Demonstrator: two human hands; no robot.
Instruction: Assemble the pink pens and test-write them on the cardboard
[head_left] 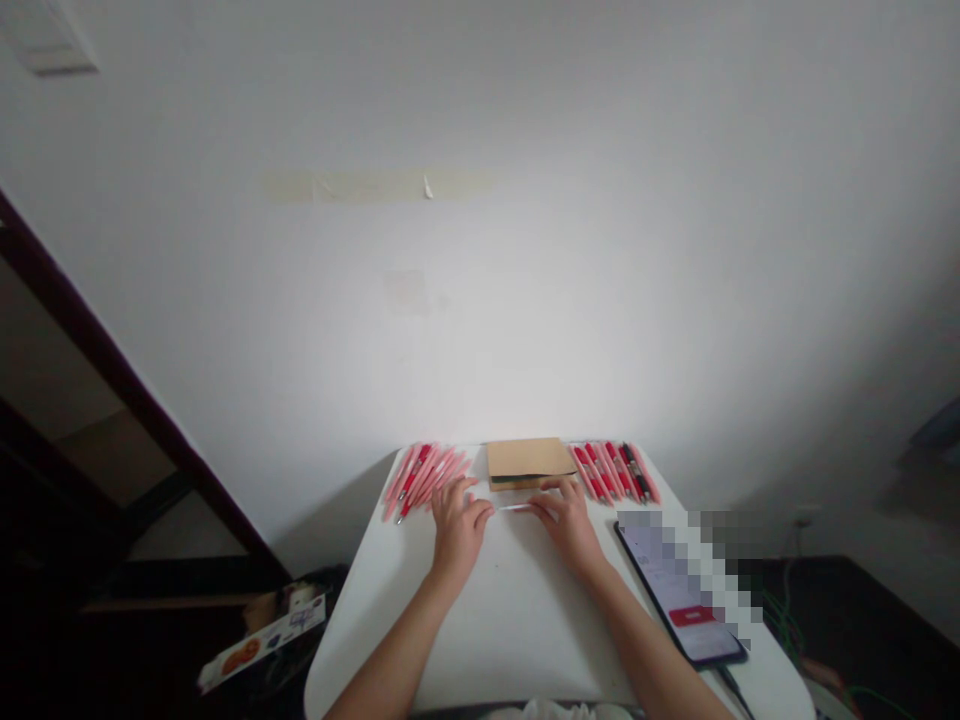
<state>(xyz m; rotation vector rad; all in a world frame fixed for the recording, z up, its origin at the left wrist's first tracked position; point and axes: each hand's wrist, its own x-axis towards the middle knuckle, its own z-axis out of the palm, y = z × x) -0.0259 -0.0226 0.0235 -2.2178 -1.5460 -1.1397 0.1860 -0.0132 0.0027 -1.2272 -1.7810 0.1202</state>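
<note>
A thin whitish rod (514, 507) spans the gap between my hands, just above or on the white table. My left hand (457, 525) pinches its left end between thumb and finger. At the other end, my right hand (564, 522) has its thumb and fingers closed on the rod. Beyond the left hand lies a loose pile of pink and red pens (424, 478), partly hidden by the fingers. To the right of the right hand, a row of pink, red and black pens (616, 472) lies side by side. A flat brown cardboard box (529, 458) sits behind both hands.
A phone (675, 590), partly blurred out, lies on the right side of the white table (517, 640) with a cable (735, 690) at its lower end. The wall (480, 330) stands directly behind. A printed carton (262, 645) is down at the left, beside the table.
</note>
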